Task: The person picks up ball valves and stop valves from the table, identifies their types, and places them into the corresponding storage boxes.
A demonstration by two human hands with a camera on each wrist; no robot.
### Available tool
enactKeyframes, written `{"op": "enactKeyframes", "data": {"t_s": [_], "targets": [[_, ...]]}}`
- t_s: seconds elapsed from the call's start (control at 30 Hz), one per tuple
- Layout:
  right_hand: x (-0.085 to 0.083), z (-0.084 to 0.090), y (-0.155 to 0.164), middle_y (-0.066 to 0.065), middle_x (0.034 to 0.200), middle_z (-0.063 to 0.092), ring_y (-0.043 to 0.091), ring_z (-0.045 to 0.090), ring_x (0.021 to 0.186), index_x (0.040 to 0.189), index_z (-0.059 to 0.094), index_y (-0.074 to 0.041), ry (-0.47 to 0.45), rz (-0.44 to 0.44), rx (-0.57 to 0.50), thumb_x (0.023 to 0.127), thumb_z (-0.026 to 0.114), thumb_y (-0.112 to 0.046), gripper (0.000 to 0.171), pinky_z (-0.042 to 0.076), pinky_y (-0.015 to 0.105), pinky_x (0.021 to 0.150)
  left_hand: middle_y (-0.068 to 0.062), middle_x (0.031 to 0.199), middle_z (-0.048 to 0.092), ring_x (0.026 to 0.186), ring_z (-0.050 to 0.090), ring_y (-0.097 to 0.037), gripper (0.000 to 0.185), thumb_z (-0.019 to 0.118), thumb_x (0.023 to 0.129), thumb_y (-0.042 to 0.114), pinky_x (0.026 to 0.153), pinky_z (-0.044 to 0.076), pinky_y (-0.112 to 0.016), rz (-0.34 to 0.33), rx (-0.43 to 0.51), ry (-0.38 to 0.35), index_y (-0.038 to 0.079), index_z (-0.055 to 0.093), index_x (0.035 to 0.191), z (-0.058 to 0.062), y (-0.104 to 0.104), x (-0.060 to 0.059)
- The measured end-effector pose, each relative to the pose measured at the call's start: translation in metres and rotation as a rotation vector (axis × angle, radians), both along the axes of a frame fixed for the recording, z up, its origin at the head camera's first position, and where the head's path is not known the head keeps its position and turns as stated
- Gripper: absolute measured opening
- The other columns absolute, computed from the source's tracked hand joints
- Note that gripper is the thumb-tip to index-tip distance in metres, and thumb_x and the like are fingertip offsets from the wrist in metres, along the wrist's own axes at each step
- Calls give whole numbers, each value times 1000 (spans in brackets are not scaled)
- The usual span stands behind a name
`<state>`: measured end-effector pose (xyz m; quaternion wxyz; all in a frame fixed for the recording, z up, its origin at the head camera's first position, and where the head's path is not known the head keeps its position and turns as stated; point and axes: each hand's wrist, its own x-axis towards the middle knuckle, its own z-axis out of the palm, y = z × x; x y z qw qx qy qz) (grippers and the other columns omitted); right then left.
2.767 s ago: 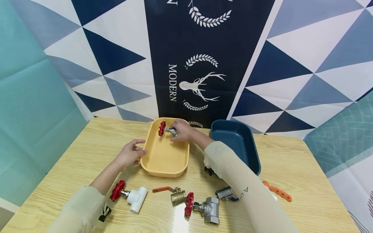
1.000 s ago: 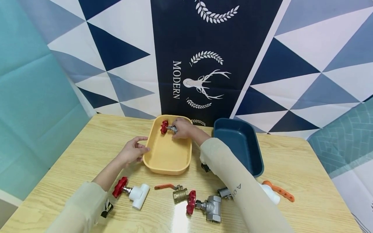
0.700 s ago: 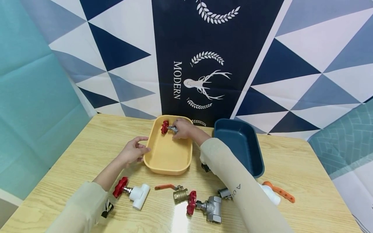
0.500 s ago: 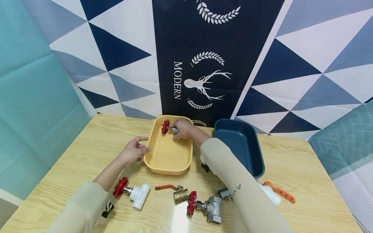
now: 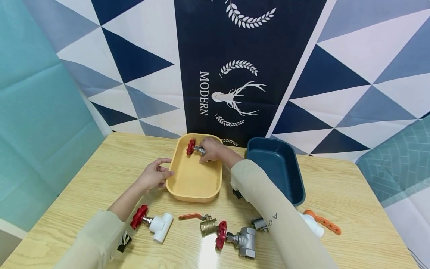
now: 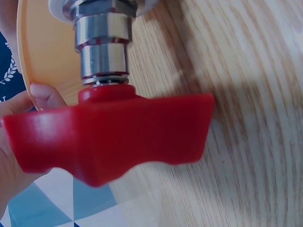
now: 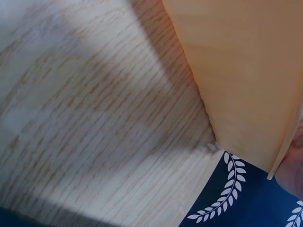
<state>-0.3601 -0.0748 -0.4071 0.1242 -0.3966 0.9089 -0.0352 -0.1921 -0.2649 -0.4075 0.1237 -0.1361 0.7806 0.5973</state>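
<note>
My right hand [image 5: 211,149] grips a metal valve [image 5: 199,149] with a red handwheel [image 5: 190,147] at the back of the yellow plastic tray [image 5: 193,179]. The fingers cover most of the valve's body. At the tray's left rim my left hand [image 5: 152,176] pinches the wall, thumb over the edge and fingers outside. Just below the left hand, a white tee valve [image 5: 160,226] with a red handwheel lies on the table; that wheel [image 6: 109,132] fills much of the left wrist view. The right wrist view shows the tray's outer wall [image 7: 246,80], with the valve out of sight.
A dark blue tray [image 5: 273,168] stands right of the yellow one. In front lie a brass ball valve [image 5: 208,226] with an orange lever and a grey valve [image 5: 246,241] with a red wheel. The right sleeve partly covers another grey valve [image 5: 258,223] and a white, orange-handled piece [image 5: 322,222].
The head view has shifted slightly. Both hands keep nearly the same places: the right on the valve inside the yellow tray, the left on its rim. The table's other valves have not moved.
</note>
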Motion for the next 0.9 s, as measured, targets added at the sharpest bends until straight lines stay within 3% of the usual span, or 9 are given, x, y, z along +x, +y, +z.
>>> {"op": "enactKeyframes", "data": {"t_s": [0.9], "targets": [[0, -2, 0, 6, 105, 58, 22, 51, 103, 111, 61, -7, 8, -17, 63, 76, 76, -33, 46, 41, 33, 95, -6, 92, 49, 61, 50, -10, 54, 58, 91, 9, 53, 45, -21, 1, 14, 3, 7, 35, 140, 0, 2, 0]]}}
